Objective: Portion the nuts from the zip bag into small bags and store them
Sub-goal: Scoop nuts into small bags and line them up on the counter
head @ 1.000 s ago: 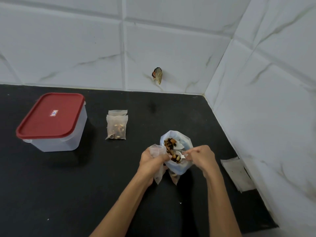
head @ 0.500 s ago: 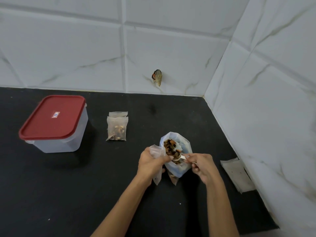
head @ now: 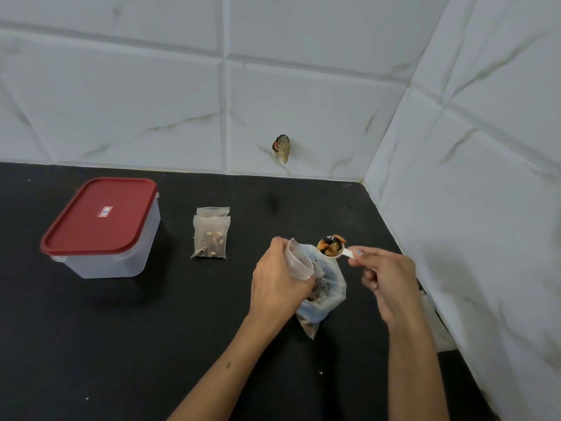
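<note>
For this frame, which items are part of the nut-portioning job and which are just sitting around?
In use:
- zip bag, standing on the counter
- small bag, held open by the left hand
- spoon heaped with nuts, held by the right hand
- filled small bags
- red-lidded container, closed

Lying about:
- scrap stuck on the wall tile
- flat bags by the right wall

Black counter (head: 121, 344); lidded tub (head: 103, 229); filled bags (head: 211, 237)

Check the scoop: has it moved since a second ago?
Yes. The white scoop, held by the right hand, has come up out of the zip bag, loaded with nuts, and now sits above the bag's rim.
</note>
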